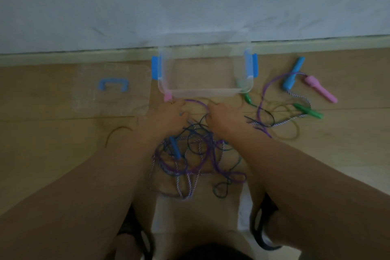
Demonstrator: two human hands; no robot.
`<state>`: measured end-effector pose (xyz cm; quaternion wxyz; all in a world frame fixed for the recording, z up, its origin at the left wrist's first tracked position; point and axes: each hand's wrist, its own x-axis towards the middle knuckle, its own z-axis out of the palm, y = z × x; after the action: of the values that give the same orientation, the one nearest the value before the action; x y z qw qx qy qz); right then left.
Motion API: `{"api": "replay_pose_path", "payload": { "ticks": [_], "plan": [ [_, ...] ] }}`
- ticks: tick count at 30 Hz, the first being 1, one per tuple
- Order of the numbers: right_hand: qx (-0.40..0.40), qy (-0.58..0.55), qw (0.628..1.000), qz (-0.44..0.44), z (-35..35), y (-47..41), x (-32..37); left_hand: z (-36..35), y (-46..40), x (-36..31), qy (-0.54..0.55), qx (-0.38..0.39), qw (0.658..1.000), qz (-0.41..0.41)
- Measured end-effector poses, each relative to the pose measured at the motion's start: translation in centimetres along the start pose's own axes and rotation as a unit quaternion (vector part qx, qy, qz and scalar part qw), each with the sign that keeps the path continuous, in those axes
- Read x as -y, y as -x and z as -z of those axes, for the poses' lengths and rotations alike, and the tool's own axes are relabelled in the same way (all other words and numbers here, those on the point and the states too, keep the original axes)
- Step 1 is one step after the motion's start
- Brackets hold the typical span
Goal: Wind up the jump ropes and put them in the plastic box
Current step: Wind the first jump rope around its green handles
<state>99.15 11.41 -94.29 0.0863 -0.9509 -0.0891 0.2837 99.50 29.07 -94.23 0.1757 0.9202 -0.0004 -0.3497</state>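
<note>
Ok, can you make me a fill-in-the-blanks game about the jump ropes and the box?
1. The box has ____ inside it.
2. The lid lies on the floor, to the ____ of the box.
3. The clips on the box are ____.
4. Both hands, left and right, hold the ____ rope.

Missing words: nothing; left; blue; purple
</note>
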Motion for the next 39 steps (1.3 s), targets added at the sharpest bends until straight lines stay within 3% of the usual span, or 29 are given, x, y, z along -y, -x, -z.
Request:
{"api": "replay_pose_path", "payload": {
  "ticks": [5, 18, 30, 35, 39],
  "plan": [
    [0.049, 0.005, 0.999, 0.019, -5.4, -2.4, -0.5, -4.1, -2.4, 0.6, 0.008, -0.031, 0.999, -0.036],
    [0.031, -0.102, 0.994, -0.013, -9.7, -0.9, 0.4, -7.9, -0.7, 1.5, 0.048, -0.005, 0.998, -0.033],
    [-0.014, -0.234, 0.972, 0.012, -3.2, 1.6, -0.2, -5.5, 2.9, -0.7, 0.055, -0.040, 0.996, -0.064],
    [-0.015, -0.339, 0.940, 0.038, 1.1, 2.0, 0.8, -1.7, 3.9, -1.3, 0.093, -0.056, 0.991, -0.075],
    [0.019, -0.325, 0.942, 0.084, 5.9, 3.0, 2.9, 3.9, 5.5, -3.0, 0.000, -0.045, 0.990, -0.136]
  ]
}}
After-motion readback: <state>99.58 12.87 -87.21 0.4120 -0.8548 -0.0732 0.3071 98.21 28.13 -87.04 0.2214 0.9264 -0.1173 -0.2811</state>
